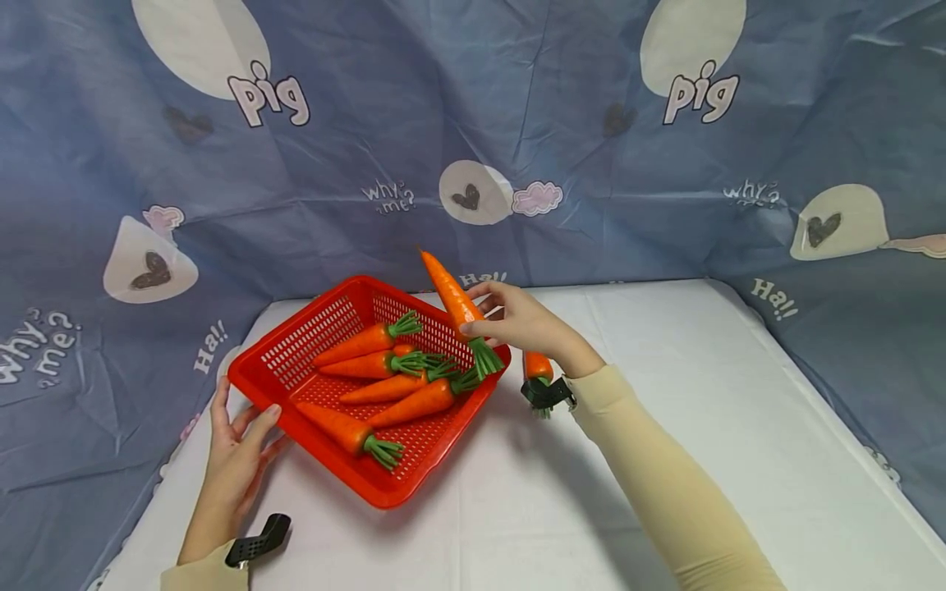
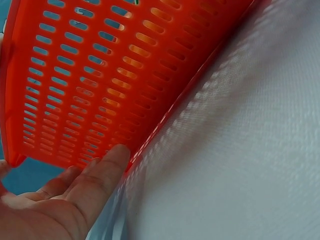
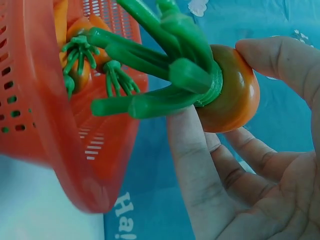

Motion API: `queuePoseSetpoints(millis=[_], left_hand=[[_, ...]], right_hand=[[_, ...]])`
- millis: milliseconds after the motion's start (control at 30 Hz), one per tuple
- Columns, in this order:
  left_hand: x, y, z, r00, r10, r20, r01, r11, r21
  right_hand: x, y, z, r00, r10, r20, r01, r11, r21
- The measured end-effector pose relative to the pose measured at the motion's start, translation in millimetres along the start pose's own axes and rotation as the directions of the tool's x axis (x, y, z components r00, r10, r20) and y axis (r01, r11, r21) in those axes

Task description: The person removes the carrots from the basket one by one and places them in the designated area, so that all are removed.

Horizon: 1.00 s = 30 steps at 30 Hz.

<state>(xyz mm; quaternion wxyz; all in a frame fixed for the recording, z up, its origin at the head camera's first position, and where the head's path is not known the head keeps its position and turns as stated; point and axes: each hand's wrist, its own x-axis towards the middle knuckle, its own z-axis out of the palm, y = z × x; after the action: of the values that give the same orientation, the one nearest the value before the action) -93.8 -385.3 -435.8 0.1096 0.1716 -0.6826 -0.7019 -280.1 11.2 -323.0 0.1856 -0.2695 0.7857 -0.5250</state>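
My right hand (image 1: 510, 316) pinches an orange carrot (image 1: 449, 289) near its leafy end, thumb on one side and fingers on the other. The carrot is held above the right side of a red plastic basket (image 1: 314, 447), tip up and away, green stems (image 3: 190, 75) toward the right wrist camera. Several more carrots (image 1: 362, 345) lie in the basket. My left hand (image 1: 240, 455) holds the basket's left corner, with the thumb at the rim and the other fingers (image 2: 97, 187) against the slotted wall.
Beyond my right wrist, another carrot (image 1: 538, 365) lies on the white table (image 1: 665, 353), partly hidden by the black wrist strap (image 1: 545, 394). A blue printed cloth (image 1: 576, 148) hangs behind and at both sides.
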Motion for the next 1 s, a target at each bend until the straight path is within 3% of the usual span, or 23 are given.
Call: queuePoseSetpoints(millis=[1000], left_hand=[[-1.3, 0.0, 0.6, 1.000, 0.016, -0.001, -0.016, 1.000, -0.009]], right_hand=[[-15.7, 30.4, -27.7, 0.994, 0.093, -0.066, -0.092, 0.996, 0.014]])
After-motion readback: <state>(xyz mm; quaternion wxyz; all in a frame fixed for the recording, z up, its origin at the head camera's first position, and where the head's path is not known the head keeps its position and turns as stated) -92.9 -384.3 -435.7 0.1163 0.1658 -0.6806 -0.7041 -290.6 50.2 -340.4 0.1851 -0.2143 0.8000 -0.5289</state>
